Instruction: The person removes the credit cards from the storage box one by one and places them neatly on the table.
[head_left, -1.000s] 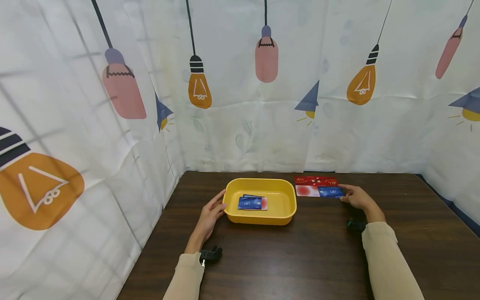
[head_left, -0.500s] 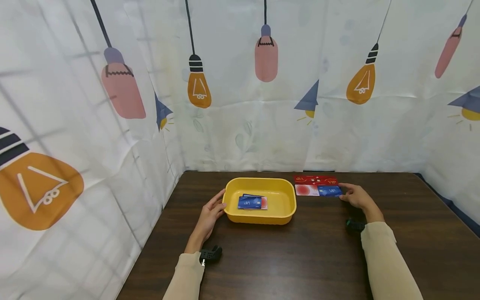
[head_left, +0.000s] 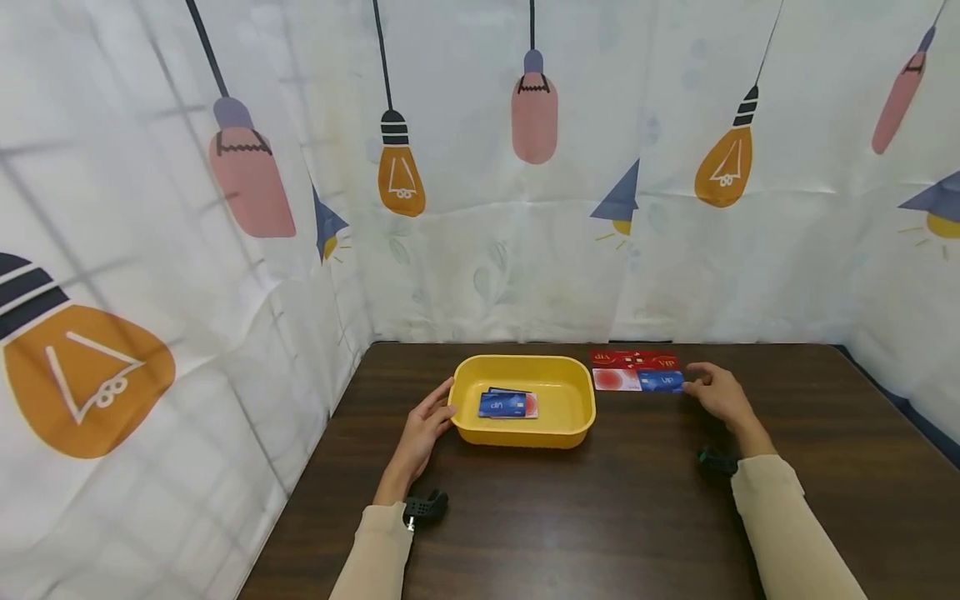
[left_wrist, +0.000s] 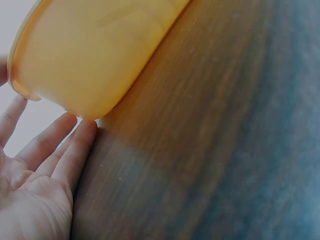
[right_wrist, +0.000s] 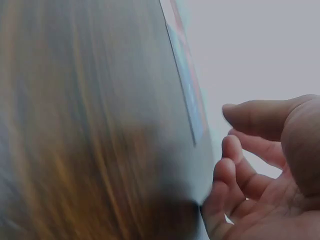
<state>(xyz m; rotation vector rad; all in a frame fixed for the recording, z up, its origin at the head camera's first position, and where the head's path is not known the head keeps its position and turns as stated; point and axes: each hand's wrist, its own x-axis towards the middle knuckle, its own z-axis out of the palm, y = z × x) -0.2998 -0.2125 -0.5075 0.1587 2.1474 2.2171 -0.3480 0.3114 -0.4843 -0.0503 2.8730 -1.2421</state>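
A yellow plastic basin [head_left: 523,438] stands on the table, two or more cards [head_left: 504,405] lying overlapped inside it; the top one is blue with VIP lettering. My left hand [head_left: 422,429] rests at the basin's left end. In the left wrist view its straight fingers [left_wrist: 47,142] touch the basin's wall [left_wrist: 95,60]. Right of the basin, a blue VIP card [head_left: 661,381] lies beside a white card with a red circle [head_left: 617,379]. Close to the blue card's right end is my right hand [head_left: 722,395], fingers loosely bent, with nothing in its grasp in the right wrist view.
Red VIP cards [head_left: 633,360] lie in a row behind the blue and white ones, near the table's back edge. The dark wooden table [head_left: 570,525] meets a white curtain [head_left: 480,275] printed with lamps at the back; curtain also hangs along the left side.
My right hand has drawn back slightly to the right from the blue card, its fingers more bent. The blue card has shifted slightly toward the red cards. The left hand stays at the basin.
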